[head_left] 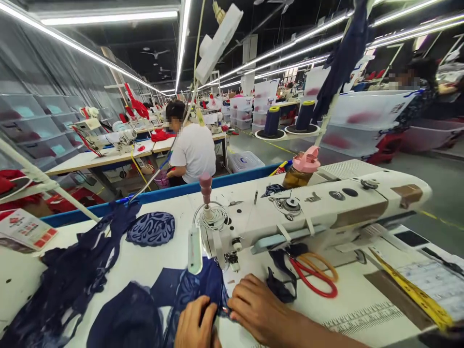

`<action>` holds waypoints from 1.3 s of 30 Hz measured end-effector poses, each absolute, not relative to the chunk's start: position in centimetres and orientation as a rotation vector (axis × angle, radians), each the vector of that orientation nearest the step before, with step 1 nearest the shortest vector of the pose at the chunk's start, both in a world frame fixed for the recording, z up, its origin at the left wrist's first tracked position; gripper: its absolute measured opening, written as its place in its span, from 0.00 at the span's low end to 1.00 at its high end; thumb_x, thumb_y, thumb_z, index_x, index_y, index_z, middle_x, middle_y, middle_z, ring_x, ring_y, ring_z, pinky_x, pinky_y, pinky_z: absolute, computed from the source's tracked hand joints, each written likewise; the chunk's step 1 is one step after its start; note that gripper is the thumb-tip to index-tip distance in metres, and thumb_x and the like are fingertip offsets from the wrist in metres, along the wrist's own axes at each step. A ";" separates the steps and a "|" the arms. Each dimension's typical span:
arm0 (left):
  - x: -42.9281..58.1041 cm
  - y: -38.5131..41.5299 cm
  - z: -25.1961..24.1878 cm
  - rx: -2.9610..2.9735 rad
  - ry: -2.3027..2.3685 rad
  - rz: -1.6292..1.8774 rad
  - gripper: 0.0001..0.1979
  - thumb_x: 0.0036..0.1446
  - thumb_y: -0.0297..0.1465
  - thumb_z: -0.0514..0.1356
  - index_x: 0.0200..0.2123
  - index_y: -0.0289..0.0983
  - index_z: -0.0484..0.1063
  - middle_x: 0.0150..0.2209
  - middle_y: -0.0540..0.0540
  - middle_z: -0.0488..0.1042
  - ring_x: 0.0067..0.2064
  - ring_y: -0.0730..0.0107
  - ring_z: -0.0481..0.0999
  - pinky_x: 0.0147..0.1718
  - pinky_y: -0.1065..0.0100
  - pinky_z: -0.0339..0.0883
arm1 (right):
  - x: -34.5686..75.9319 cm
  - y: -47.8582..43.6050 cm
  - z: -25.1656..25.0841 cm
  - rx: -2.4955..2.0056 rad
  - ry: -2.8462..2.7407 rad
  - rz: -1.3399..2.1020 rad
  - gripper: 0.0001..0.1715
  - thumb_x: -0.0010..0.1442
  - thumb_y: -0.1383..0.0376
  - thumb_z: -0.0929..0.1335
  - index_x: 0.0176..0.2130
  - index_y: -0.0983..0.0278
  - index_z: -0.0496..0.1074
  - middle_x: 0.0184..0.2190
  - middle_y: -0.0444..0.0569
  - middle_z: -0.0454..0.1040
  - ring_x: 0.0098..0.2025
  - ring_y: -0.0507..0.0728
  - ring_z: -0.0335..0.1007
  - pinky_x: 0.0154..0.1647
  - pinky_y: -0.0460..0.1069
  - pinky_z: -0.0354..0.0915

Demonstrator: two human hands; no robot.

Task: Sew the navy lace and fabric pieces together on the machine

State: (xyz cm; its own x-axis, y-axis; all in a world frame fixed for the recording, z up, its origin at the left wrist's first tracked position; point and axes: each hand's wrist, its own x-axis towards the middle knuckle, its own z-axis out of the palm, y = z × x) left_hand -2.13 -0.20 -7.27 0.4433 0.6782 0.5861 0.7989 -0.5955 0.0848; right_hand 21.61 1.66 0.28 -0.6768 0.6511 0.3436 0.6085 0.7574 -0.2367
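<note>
On the white worktable [348,309] sits a white-and-brown sewing machine [319,208]; beyond the machine lie a grey floor [250,150], long white strip lights [108,18] and a person in a white shirt [195,150]. Just behind the machine, a clear bottle with a pink lid [297,178] holds amber liquid; farther behind, stacked translucent plastic boxes [355,128] contain reddish material. Navy patterned fabric [207,282] lies at the machine's needle end. Nearer than the needle, the left hand [197,321], fingers close together, and the right hand [259,309], fingers bent, touch the fabric; whether either grips it, I cannot tell.
</note>
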 end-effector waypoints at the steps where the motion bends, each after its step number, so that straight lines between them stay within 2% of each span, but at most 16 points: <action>1: -2.1 -0.2 -7.1 -2.485 -1.275 -0.892 0.18 0.56 0.21 0.52 0.47 0.39 0.72 0.45 0.41 0.77 0.46 0.62 0.78 0.42 0.64 0.74 | 21.7 1.4 0.2 -0.969 -2.564 0.148 0.04 0.69 0.65 0.65 0.44 0.62 0.69 0.35 0.46 0.70 0.38 0.56 0.63 0.42 0.51 0.58; 5: -1.6 0.4 -6.0 -2.435 -1.230 -0.924 0.19 0.58 0.15 0.46 0.46 0.36 0.69 0.40 0.44 0.77 0.44 0.65 0.77 0.52 0.60 0.69 | 21.8 1.0 -0.5 -0.987 -2.600 0.092 0.16 0.64 0.57 0.71 0.48 0.62 0.70 0.38 0.46 0.70 0.40 0.57 0.63 0.45 0.52 0.59; 7: -1.3 0.8 -5.4 -2.452 -1.215 -0.895 0.18 0.61 0.16 0.46 0.47 0.35 0.68 0.36 0.45 0.75 0.41 0.66 0.76 0.51 0.59 0.69 | 21.8 1.3 -0.6 -0.941 -2.615 0.103 0.18 0.62 0.56 0.73 0.48 0.62 0.70 0.42 0.48 0.71 0.43 0.58 0.64 0.49 0.53 0.58; 9: -1.2 1.3 -4.8 -2.492 -1.204 -0.825 0.15 0.64 0.20 0.49 0.49 0.34 0.68 0.33 0.46 0.74 0.37 0.66 0.75 0.45 0.59 0.70 | 21.8 1.5 -0.6 -0.881 -2.619 0.134 0.17 0.63 0.57 0.72 0.48 0.63 0.70 0.46 0.48 0.72 0.48 0.58 0.65 0.53 0.54 0.57; 11: -1.2 1.7 -4.3 -2.506 -1.171 -0.818 0.12 0.65 0.22 0.51 0.48 0.36 0.70 0.34 0.46 0.74 0.37 0.65 0.74 0.41 0.60 0.70 | 21.8 1.7 -0.6 -0.845 -2.611 0.145 0.17 0.64 0.57 0.71 0.47 0.64 0.69 0.47 0.48 0.73 0.49 0.57 0.65 0.54 0.55 0.56; 14: -1.2 2.1 -3.5 -2.498 -1.061 -0.999 0.14 0.65 0.21 0.50 0.43 0.39 0.73 0.41 0.46 0.76 0.48 0.64 0.75 0.54 0.56 0.65 | 21.7 1.7 -0.7 -0.837 -2.595 0.115 0.16 0.64 0.56 0.71 0.46 0.64 0.70 0.44 0.47 0.74 0.46 0.57 0.65 0.51 0.55 0.57; 16: -1.0 2.3 -3.0 -2.531 -1.042 -1.019 0.16 0.66 0.21 0.48 0.41 0.39 0.74 0.38 0.49 0.75 0.46 0.68 0.75 0.63 0.52 0.56 | 21.6 1.5 -0.8 -0.841 -2.582 0.089 0.15 0.65 0.56 0.70 0.45 0.64 0.70 0.42 0.47 0.75 0.44 0.57 0.66 0.49 0.56 0.58; 19: -0.5 2.5 -2.5 -2.592 -1.059 -0.901 0.17 0.69 0.24 0.46 0.42 0.38 0.75 0.30 0.52 0.71 0.35 0.72 0.71 0.65 0.49 0.51 | 21.6 1.2 -1.1 -0.846 -2.562 0.078 0.16 0.66 0.55 0.69 0.45 0.65 0.70 0.39 0.48 0.75 0.41 0.57 0.66 0.50 0.57 0.57; 24: 0.3 2.6 -2.6 -2.576 -0.997 -0.878 0.18 0.68 0.24 0.45 0.45 0.34 0.76 0.29 0.50 0.70 0.33 0.71 0.68 0.65 0.43 0.48 | 21.7 1.0 -1.4 -0.818 -2.525 0.054 0.14 0.68 0.55 0.67 0.42 0.65 0.71 0.37 0.47 0.74 0.39 0.56 0.65 0.55 0.58 0.53; 26: 0.3 2.6 -3.0 -2.572 -0.994 -0.888 0.19 0.68 0.24 0.45 0.44 0.34 0.76 0.29 0.50 0.70 0.33 0.70 0.68 0.66 0.42 0.46 | 21.8 1.1 -1.5 -0.836 -2.483 0.065 0.15 0.69 0.55 0.66 0.44 0.65 0.70 0.38 0.47 0.74 0.39 0.56 0.65 0.56 0.59 0.52; 29: 0.0 2.4 -3.8 -2.606 -1.017 -0.871 0.19 0.68 0.26 0.45 0.46 0.34 0.76 0.31 0.49 0.71 0.34 0.69 0.68 0.66 0.41 0.43 | 22.0 1.2 -1.6 -0.955 -2.420 0.096 0.23 0.69 0.51 0.65 0.54 0.65 0.68 0.41 0.49 0.73 0.42 0.58 0.65 0.52 0.58 0.54; 31: -0.2 2.2 -4.3 -2.622 -1.044 -0.856 0.18 0.67 0.26 0.47 0.48 0.34 0.75 0.32 0.49 0.71 0.35 0.68 0.68 0.66 0.40 0.42 | 22.1 1.4 -1.7 -1.029 -2.417 0.069 0.27 0.69 0.49 0.65 0.56 0.65 0.67 0.41 0.49 0.73 0.43 0.59 0.64 0.52 0.57 0.54; 34: -0.3 2.0 -4.8 -2.629 -1.101 -0.870 0.19 0.64 0.22 0.47 0.50 0.35 0.75 0.33 0.48 0.72 0.37 0.66 0.69 0.65 0.38 0.43 | 22.4 1.8 -1.8 -1.184 -2.318 -0.160 0.18 0.70 0.54 0.65 0.43 0.67 0.72 0.35 0.50 0.72 0.40 0.59 0.64 0.54 0.59 0.53; 36: -0.2 1.9 -4.9 -2.641 -1.139 -0.901 0.20 0.63 0.21 0.48 0.50 0.36 0.74 0.34 0.48 0.72 0.38 0.66 0.69 0.65 0.38 0.43 | 22.6 2.0 -1.7 -1.315 -2.173 -0.301 0.16 0.70 0.59 0.64 0.34 0.66 0.71 0.32 0.51 0.71 0.38 0.60 0.63 0.53 0.61 0.53; 37: -0.2 1.8 -5.0 -2.648 -1.157 -0.921 0.20 0.63 0.21 0.48 0.50 0.37 0.74 0.34 0.48 0.71 0.38 0.66 0.69 0.65 0.39 0.43 | 22.6 2.0 -1.6 -1.336 -2.134 -0.315 0.15 0.70 0.61 0.63 0.35 0.66 0.72 0.33 0.52 0.71 0.39 0.60 0.64 0.52 0.61 0.53; 39: -0.2 1.8 -5.0 -2.662 -1.191 -0.954 0.20 0.63 0.21 0.48 0.50 0.37 0.74 0.33 0.49 0.71 0.37 0.67 0.69 0.65 0.39 0.44 | 22.6 1.8 -1.3 -1.233 -2.198 -0.219 0.12 0.70 0.62 0.63 0.43 0.66 0.72 0.39 0.52 0.73 0.41 0.60 0.65 0.53 0.59 0.53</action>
State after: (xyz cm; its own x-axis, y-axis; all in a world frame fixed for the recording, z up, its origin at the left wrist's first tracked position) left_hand -0.21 1.80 -5.02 0.5060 0.6498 0.5672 0.6956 -0.6962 0.1772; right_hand 22.62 1.77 -1.31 -0.3869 0.7204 0.5757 0.8198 0.5545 -0.1430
